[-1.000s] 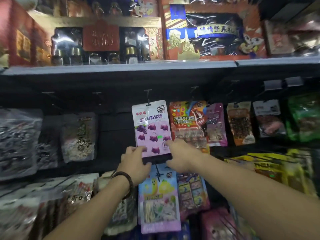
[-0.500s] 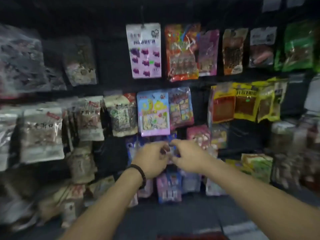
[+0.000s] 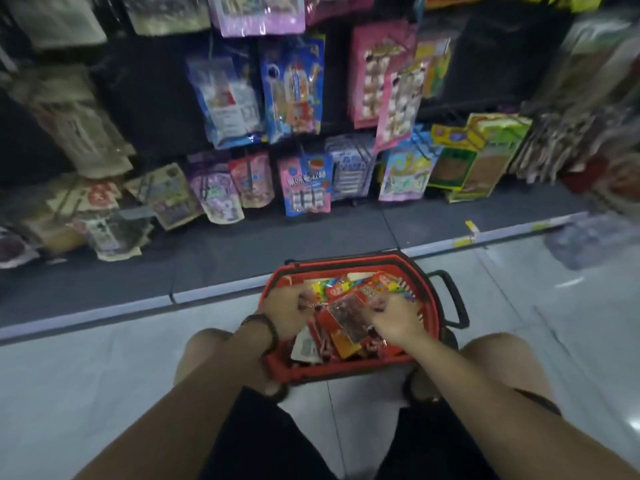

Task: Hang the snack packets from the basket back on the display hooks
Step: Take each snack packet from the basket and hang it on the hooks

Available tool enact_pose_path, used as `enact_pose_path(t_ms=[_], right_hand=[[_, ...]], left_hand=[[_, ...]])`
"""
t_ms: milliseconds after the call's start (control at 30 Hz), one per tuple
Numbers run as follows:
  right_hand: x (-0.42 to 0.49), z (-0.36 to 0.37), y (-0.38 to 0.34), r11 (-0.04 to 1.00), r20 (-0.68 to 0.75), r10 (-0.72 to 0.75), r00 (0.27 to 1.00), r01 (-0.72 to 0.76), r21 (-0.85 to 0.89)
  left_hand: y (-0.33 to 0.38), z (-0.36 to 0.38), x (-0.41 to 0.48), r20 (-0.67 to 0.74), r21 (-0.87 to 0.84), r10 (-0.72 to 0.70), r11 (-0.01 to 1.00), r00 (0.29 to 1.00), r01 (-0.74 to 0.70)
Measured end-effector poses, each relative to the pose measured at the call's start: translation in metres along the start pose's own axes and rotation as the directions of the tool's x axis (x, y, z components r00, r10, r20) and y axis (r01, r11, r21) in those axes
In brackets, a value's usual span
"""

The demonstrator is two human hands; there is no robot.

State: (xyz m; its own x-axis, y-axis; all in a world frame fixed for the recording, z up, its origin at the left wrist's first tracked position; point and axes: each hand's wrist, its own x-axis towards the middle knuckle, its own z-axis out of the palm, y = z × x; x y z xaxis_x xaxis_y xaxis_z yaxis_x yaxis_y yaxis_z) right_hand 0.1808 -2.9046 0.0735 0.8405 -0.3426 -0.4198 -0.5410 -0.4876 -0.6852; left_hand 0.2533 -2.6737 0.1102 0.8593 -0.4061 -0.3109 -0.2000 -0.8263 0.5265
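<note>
The right hand (image 3: pixel 391 318) pinches the edge of a red windowed packet (image 3: pixel 348 318) with curled fingers, probably to lift it off the pile. The left hand (image 3: pixel 287 313) curls over the packets beside it; I cannot tell whether it grips one. Both hands reach into the red basket (image 3: pixel 341 370), which sits on the floor just below the hanging snack packets (image 3: pixel 294 91), so the hooks are close by.

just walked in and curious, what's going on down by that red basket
A person crouches over a red basket on the floor before the hanging snack packets. Both hands are inside it: the right hand grips a red packet with a clear window, the left hand is at the packet's other edge, grip unclear.
</note>
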Motion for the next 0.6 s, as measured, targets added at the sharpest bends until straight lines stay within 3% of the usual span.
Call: enact_pose_path(t_ms=[100, 167, 267, 333, 400, 500, 600], right_hand=[[0.01, 0.017, 0.04, 0.886, 0.041, 0.341, 0.939, -0.336, 0.32], [0.019, 0.027, 0.064, 0.769, 0.056, 0.455, 0.889, -0.424, 0.479], [0.028, 0.032, 0.089, 0.674, 0.022, 0.502, 0.865, -0.406, 0.617], [0.031, 0.03, 0.091, 0.483, 0.103, 0.54, 0.835, -0.408, 0.775], [0.036, 0.028, 0.088, 0.362, 0.197, 0.532, 0.824, -0.431, 0.827], [0.048, 0.029, 0.083, 0.275, 0.271, 0.513, 0.814, -0.455, 0.847], [0.062, 0.031, 0.082, 0.247, 0.329, 0.535, 0.778, -0.517, 0.82]], left_hand=[[-0.008, 0.038, 0.013, 0.061, -0.076, -0.019, 0.997, 0.998, 0.023], [-0.01, 0.057, 0.022, 0.111, -0.086, -0.024, 0.996, 0.994, 0.033], [-0.02, 0.08, 0.029, 0.16, -0.038, -0.038, 0.998, 0.986, 0.045], [-0.024, 0.088, 0.033, 0.156, -0.034, -0.044, 0.998, 0.987, 0.05], [-0.021, 0.091, 0.037, 0.142, -0.098, -0.061, 0.992, 0.988, 0.075], [-0.018, 0.099, 0.043, 0.112, -0.18, -0.056, 0.981, 0.992, 0.076], [-0.021, 0.109, 0.042, 0.12, -0.133, -0.06, 0.988, 0.991, 0.076]])
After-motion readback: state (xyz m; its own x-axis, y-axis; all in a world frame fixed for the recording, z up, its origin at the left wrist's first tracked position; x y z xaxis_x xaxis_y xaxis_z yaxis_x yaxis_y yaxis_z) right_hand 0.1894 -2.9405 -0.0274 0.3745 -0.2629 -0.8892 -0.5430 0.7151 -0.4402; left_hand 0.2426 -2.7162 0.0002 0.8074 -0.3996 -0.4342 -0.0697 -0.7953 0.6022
